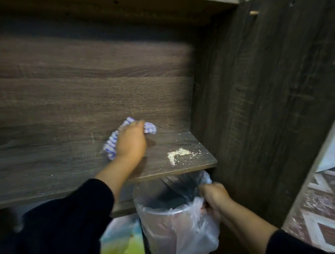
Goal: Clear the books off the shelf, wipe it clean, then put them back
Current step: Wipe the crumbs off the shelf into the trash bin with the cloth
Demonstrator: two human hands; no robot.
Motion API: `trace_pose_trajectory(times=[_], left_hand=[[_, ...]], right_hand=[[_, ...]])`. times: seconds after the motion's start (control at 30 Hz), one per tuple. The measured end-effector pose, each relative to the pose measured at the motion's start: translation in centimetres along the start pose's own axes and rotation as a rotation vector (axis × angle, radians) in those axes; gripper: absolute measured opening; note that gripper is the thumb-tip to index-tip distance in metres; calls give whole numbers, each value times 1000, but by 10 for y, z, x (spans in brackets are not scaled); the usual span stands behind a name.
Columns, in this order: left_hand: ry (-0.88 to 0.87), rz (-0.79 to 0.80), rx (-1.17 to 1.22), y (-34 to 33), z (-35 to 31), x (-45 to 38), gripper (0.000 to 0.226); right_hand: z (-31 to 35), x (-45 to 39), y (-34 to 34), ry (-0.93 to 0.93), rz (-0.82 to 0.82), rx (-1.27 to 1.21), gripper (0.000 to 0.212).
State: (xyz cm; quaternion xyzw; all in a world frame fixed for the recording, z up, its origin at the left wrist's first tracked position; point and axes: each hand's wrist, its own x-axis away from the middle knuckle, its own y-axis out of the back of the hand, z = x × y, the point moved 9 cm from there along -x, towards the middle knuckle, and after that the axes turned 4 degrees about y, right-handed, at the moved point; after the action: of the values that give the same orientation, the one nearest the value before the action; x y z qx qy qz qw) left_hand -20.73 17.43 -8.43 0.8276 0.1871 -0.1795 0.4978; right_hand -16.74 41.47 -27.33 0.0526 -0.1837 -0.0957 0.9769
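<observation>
The left hand (pixel 131 142) fingers (pixel 140 124) are curled around a blue-and-white cloth (pixel 111 146), pressing it onto the shelf (pixel 60 137). The right hand (pixel 214 197) fingers pinch the rim of a plastic bag (pixel 183 235) lining a bin, held just below the shelf's front right edge. A crumb pile (pixel 177 154) lies to the right of the cloth, between it and the side panel (pixel 254 114). The left hand is nearer; the sweep likely runs rightward and forward, over the edge into the bag. No books are visible.
</observation>
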Motion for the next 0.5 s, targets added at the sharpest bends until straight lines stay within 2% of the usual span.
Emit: trace_pose_trajectory(times=[0.07, 0.1, 0.13, 0.2, 0.23, 0.37, 0.5], left_hand=[[29, 83, -124, 19, 25, 2, 33], [152, 146, -283, 21, 52, 8, 38], [331, 202, -423, 21, 87, 18, 55], [641, 232, -460, 24, 140, 47, 79], [703, 247, -440, 19, 149, 57, 79], [640, 343, -407, -8, 106, 63, 62], [491, 426, -441, -47, 56, 55, 58]], right_hand=[[9, 7, 5, 23, -1, -10, 20], [14, 12, 7, 34, 0, -13, 20], [18, 17, 8, 43, 1, -19, 19], [25, 28, 10, 55, -4, -31, 17], [28, 34, 11, 56, -5, -38, 16], [26, 43, 8, 27, 16, -76, 11], [19, 44, 6, 1, 28, -116, 21]])
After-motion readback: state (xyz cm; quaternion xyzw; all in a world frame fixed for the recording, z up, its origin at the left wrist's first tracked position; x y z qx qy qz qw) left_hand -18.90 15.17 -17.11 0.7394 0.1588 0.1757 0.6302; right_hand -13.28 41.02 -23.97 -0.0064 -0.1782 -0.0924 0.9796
